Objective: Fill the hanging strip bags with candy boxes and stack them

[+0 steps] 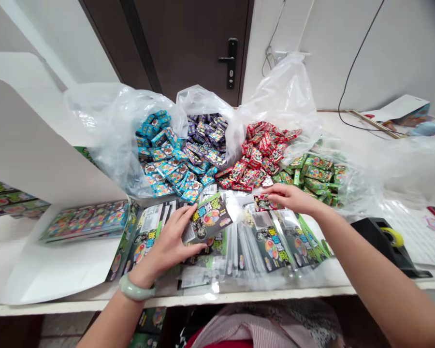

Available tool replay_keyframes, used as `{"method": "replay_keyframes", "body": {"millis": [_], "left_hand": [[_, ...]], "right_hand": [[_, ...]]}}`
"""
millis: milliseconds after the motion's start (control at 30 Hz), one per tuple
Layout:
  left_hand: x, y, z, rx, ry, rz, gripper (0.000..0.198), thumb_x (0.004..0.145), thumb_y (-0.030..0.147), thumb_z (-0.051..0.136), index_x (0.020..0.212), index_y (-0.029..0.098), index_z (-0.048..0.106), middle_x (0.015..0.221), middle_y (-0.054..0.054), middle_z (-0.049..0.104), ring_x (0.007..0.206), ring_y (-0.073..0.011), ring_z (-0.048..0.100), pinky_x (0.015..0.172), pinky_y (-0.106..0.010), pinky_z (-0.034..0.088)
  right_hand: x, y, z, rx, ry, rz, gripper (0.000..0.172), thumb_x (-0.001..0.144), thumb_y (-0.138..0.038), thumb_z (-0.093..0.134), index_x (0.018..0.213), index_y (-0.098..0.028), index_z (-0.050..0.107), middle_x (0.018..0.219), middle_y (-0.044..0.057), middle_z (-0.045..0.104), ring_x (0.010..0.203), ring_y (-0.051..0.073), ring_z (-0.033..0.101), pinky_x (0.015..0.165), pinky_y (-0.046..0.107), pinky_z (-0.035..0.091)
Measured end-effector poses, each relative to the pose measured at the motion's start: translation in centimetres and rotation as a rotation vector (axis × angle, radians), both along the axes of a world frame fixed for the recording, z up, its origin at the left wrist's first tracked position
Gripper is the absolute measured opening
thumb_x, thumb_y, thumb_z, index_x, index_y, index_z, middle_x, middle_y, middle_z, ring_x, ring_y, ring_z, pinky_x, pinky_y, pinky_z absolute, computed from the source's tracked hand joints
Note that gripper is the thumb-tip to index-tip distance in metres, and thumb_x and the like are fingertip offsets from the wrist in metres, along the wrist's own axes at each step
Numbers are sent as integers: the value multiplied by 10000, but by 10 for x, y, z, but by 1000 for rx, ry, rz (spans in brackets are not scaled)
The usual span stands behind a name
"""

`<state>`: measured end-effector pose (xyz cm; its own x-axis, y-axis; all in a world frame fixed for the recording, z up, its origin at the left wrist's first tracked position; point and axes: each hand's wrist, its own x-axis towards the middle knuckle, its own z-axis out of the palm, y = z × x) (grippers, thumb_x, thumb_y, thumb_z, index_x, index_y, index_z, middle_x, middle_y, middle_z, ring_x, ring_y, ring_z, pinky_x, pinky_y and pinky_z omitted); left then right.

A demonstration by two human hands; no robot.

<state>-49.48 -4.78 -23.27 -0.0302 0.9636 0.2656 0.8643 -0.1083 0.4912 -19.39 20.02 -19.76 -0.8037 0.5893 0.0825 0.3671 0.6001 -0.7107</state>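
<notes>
My left hand [168, 239], with a pale bangle at the wrist, grips a black and green printed packet [212, 217] by its left side, thumb below and fingers behind. My right hand [293, 197] pinches a small red candy box [263, 203] just right of that packet, a little apart from it. Beneath both hands lie several flat printed packets [271, 246] in clear plastic sleeves, overlapping along the table's front. Just beyond my hands are heaps of small boxes: blue [170, 169], purple [206, 133], red [257, 154] and green [317, 174].
Clear plastic bags [108, 121] surround the heaps. A white open carton [50, 261] with stacked packets [87, 220] stands at the left. At the right are a black tape dispenser [384, 244] and printed paper [416, 232]. Behind the table is a dark door [188, 48].
</notes>
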Motion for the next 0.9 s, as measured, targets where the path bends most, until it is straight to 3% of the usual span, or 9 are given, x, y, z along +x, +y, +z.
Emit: {"method": "replay_keyframes", "body": {"millis": [100,267,333,433,533,600,700,767,900], "left_hand": [[6,1,5,18,-5,1,905,757,451,720,1502,257,244,1397,-129,416,1296,-329,429,1091,-493,389],[2,-8,7,17,38,22,882,762,468,708,1493,248,267,1391,-130,423,1279,-335,442,1082,-503,389],[-1,-12,5,3,57,27,880,771,476,701,1495,258,250,1388,-127,415,1278,-331,439,1079,-502,389],[-1,-13,2,-5,71,21,883,784,474,694,1500,264,222,1387,-127,403,1284,-323,428,1082,-495,385],[4,-8,2,-4,56,-12,892,776,475,701,1499,254,228,1402,-135,394,1295,-328,417,1090,-500,374],[6,-5,2,-12,43,-35,906,763,473,713,1500,252,235,1405,-138,400,1299,-334,413,1094,-507,367],[7,-3,4,-30,51,-44,925,746,470,730,1501,247,244,1410,-149,402,1304,-347,407,1098,-519,358],[10,-4,6,-43,61,-54,921,743,467,732,1497,229,258,1414,-161,398,1305,-346,407,1097,-513,359],[24,-4,10,-24,47,-162,927,713,487,750,1467,157,324,1406,-184,418,1307,-328,405,1105,-463,353]], "right_hand": [[-2,-25,-5,73,17,67,207,871,-261,549,999,-205,702,921,44,703,849,190,645,807,354,514],[17,-47,-36,308,6,166,199,843,-122,556,889,-238,712,1062,63,708,1100,238,601,986,489,428],[28,-55,-44,346,1,111,248,877,-141,518,975,-254,715,1157,72,682,1158,241,575,1004,500,420],[32,-69,-49,383,-40,-118,315,916,-269,521,1205,-231,641,1281,122,609,1227,272,527,1029,518,404],[21,-80,-53,382,-199,-241,631,785,-454,700,1341,-198,547,1429,183,467,1340,385,386,1051,602,340],[13,-83,-53,341,-234,-230,715,729,-450,746,1356,-182,530,1416,194,472,1317,392,410,1044,592,352],[10,-85,-40,314,-32,-264,608,782,-402,689,1332,-189,538,1325,157,549,1240,315,500,1052,513,387],[14,-88,-20,335,121,-239,602,817,-405,657,1372,-240,493,1374,122,516,1284,293,462,1088,496,357],[19,-90,15,425,82,126,608,849,-458,630,1421,-357,449,1431,73,486,1301,289,452,1089,491,342]]}}
